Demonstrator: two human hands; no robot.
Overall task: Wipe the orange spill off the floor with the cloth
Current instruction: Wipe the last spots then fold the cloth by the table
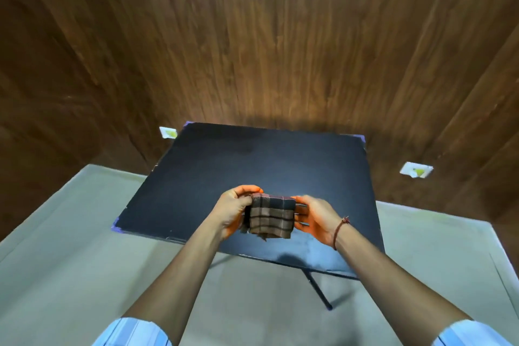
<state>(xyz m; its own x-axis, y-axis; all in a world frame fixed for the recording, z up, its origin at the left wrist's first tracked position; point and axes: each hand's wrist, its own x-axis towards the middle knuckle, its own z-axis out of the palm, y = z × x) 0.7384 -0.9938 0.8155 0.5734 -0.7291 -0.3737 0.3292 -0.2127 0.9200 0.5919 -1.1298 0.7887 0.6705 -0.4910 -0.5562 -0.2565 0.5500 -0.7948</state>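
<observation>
Left hand (pixel 234 212) and right hand (pixel 316 219) hold a folded brown plaid cloth (pixel 271 216) over the black table (pixel 252 163).
At lower centre of the frame, both hands pinch the cloth, 1 on each side edge; it hangs between them. A red cord bracelet (pixel 339 230) circles the right wrist.

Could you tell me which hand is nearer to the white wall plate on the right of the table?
Right. The right hand grips the right edge of the cloth, on the side toward the white wall plate; the left hand grips its left edge, farther away.
</observation>
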